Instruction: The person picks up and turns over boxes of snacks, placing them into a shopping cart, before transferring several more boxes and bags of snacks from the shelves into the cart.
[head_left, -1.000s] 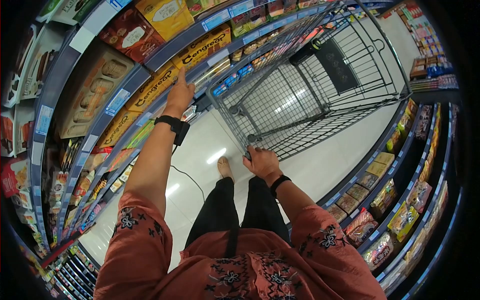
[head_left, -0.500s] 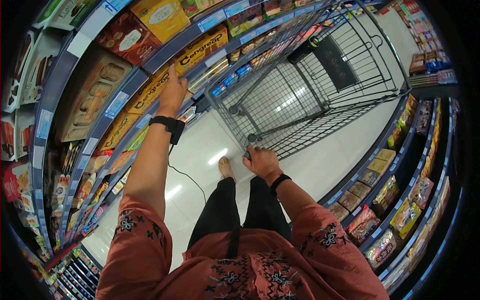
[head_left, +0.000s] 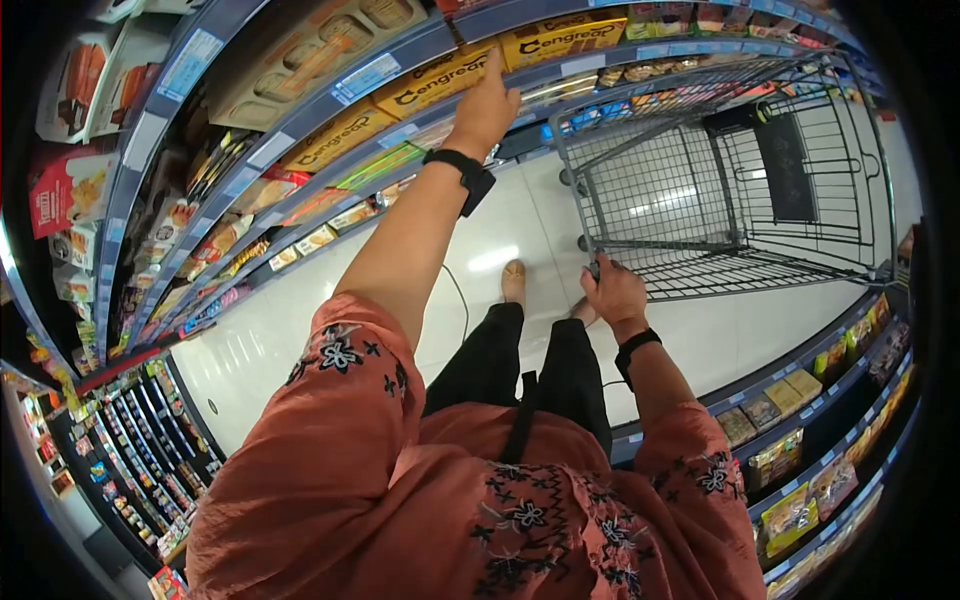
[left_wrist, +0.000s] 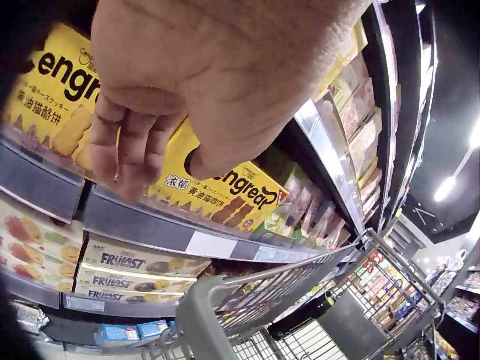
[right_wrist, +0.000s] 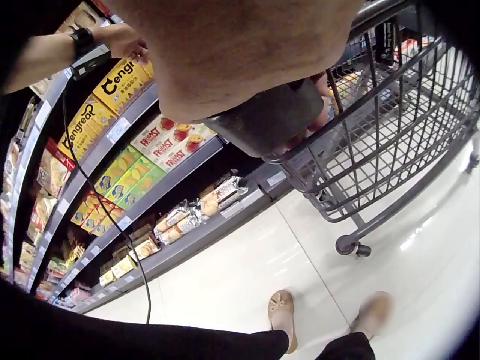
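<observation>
My left hand (head_left: 487, 112) is held up against a shelf row of yellow cookie boxes (head_left: 425, 90), its index finger extended. In the left wrist view the same hand (left_wrist: 195, 82) hangs in front of two yellow boxes (left_wrist: 244, 196), fingers slightly bent and nothing visibly gripped; whether the fingertips touch a box I cannot tell. My right hand (head_left: 617, 298) grips the near end of the metal shopping cart (head_left: 660, 190). Seen from the right wrist, that hand (right_wrist: 247, 60) curls round the cart's thick dark handle (right_wrist: 270, 116).
FRUIAST boxes (left_wrist: 142, 262) stand one shelf below the yellow ones. A low shelf with bagged snacks (head_left: 790, 515) runs along the right side. Pale tiled floor (head_left: 500, 235) lies between the shelves, and a thin black cable (right_wrist: 94, 184) hangs from the left wrist.
The head view has turned, so shelves, cart and both hands appear farther right. My left hand remains by the yellow boxes, and my right keeps its grip on the cart. A second foot now shows.
</observation>
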